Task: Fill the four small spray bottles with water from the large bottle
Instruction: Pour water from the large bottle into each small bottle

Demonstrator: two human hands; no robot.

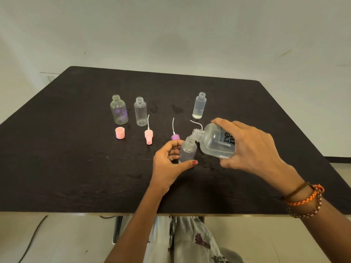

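Observation:
My right hand grips the large clear bottle, tipped on its side with its open mouth over the neck of a small spray bottle. My left hand holds that small bottle upright on the dark table, thumb and fingers around it. Three more open small bottles stand farther back: a round one and a slim one at the left, both looking empty, and one at the right holding water.
A pink cap, a pink spray head with its tube and a purple spray head lie in front of the bottles. Another white tube shows behind the large bottle. Wet spots mark the tabletop near my hands.

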